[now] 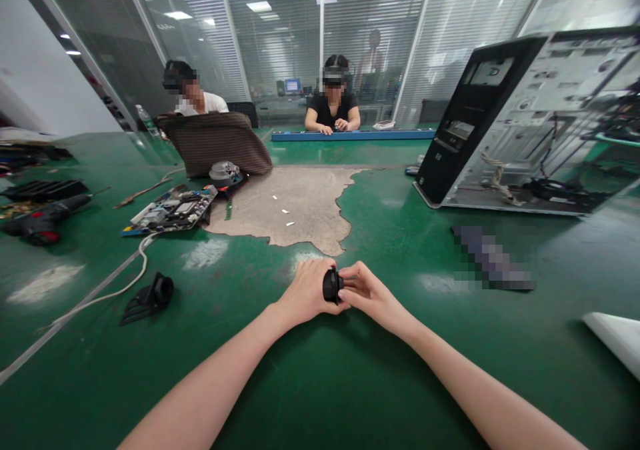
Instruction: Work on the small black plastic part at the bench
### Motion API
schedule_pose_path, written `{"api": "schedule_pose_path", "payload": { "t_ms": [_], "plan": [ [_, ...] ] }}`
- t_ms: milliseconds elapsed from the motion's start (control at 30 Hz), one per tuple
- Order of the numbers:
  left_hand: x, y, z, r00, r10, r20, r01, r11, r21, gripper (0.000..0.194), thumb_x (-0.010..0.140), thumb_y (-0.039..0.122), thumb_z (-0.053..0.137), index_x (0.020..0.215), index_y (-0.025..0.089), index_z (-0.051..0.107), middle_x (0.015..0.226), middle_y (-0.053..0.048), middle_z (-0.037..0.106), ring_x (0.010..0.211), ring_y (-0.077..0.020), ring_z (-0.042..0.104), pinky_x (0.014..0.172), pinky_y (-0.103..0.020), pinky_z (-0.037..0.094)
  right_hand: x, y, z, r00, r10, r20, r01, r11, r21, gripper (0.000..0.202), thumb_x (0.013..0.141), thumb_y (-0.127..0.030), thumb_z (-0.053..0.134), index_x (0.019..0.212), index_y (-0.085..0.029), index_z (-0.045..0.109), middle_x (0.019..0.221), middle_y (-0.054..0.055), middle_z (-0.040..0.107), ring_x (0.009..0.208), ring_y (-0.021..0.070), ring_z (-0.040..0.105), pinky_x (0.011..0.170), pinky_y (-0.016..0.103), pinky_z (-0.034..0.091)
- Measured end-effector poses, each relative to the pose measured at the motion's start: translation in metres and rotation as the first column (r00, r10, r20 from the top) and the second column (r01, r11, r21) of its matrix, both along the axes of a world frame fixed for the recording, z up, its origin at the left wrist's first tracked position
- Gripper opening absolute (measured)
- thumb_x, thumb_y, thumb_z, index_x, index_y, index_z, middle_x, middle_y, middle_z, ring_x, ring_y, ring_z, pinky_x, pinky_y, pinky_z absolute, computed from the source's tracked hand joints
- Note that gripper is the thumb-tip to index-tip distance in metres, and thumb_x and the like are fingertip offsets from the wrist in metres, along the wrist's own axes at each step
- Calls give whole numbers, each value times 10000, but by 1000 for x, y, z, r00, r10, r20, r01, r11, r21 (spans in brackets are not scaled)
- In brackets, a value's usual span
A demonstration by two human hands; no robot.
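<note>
Just above the green tabletop, a small round black part (331, 286) sits between my two hands; its exact kind I cannot make out. My left hand (306, 288) is wrapped round it from the left, thumb below and fingers above. From the right, the fingertips and thumb of my right hand (367, 295) pinch its near side. To the left, a black plastic piece with a round collar (153, 298) lies by itself on the table. My fingers hide part of what I hold.
An open computer case (500, 123) stands at right, near a pixelated dark flat object (493, 258). At left lie a circuit board (175, 209), a cordless drill (47, 220) and a white cable (143, 257). A brown cloth-covered object (215, 142) stands behind. Two people sit across the table.
</note>
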State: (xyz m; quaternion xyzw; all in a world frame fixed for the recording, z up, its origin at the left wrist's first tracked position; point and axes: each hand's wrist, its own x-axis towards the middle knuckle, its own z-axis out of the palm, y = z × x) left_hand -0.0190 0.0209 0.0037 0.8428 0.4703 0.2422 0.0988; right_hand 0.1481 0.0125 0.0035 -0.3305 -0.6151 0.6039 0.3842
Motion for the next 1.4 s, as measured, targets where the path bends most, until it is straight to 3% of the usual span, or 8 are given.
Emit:
{"api": "schedule_pose_path", "payload": {
  "t_ms": [233, 500, 667, 800, 1033, 1233, 1400],
  "plan": [
    [2, 0, 2, 1000, 7, 20, -6, 1000, -28, 580, 536, 409, 675, 1003, 204, 399, 921, -31, 515, 839, -224, 480, 731, -326, 327, -6, 1, 0, 994, -87, 68, 84, 996, 44, 230, 745, -304, 568, 914, -217, 439, 901, 16, 536, 874, 155, 556, 785, 328, 468],
    [1, 0, 1, 1000, 10, 3, -10, 1000, -24, 599, 522, 368, 689, 1017, 198, 397, 925, -31, 508, 854, -220, 470, 743, -325, 328, 1, 0, 1, 999, 39, 1, -39, 999, 20, 285, 705, -218, 626, 906, -222, 425, 944, 3, 541, 936, 147, 558, 903, 354, 407],
    [0, -1, 2, 1000, 7, 12, -7, 1000, -23, 605, 538, 431, 674, 1020, 195, 395, 925, -33, 507, 845, -221, 464, 733, -325, 331, -3, 2, -3, 999, -53, 0, 53, 998, 20, 187, 743, -293, 575, 843, -215, 438, 839, -9, 540, 838, 137, 571, 793, 325, 461],
    [1, -1, 3, 1000, 5, 11, -5, 1000, -26, 595, 536, 419, 678, 1014, 201, 399, 924, -31, 514, 842, -221, 464, 728, -321, 328, -6, 2, -1, 994, -87, 69, 84, 995, 49, 212, 755, -303, 556, 911, -215, 441, 896, 15, 530, 866, 147, 553, 776, 319, 470],
    [1, 0, 3, 1000, 3, 10, -3, 1000, -27, 582, 534, 379, 677, 1013, 203, 396, 906, -27, 507, 833, -218, 472, 726, -319, 327, 2, 2, 4, 997, 65, 30, -66, 997, 33, 290, 715, -244, 617, 941, -220, 437, 955, 7, 541, 923, 147, 553, 879, 345, 419],
    [2, 0, 2, 1000, 8, 24, -7, 999, -36, 601, 522, 435, 681, 1003, 209, 401, 904, -22, 509, 820, -217, 464, 724, -325, 326, -2, 3, 3, 999, -32, 30, 31, 999, 23, 191, 755, -337, 556, 855, -203, 463, 806, -10, 531, 773, 130, 567, 734, 305, 466],
    [2, 0, 3, 1000, 1, 22, 0, 1000, -30, 592, 527, 424, 686, 1001, 208, 404, 901, -21, 514, 817, -217, 460, 713, -320, 328, -4, 4, 3, 994, -64, 86, 57, 996, 76, 216, 774, -323, 529, 943, -210, 456, 926, 25, 521, 873, 141, 537, 782, 311, 459]
  ]
}}
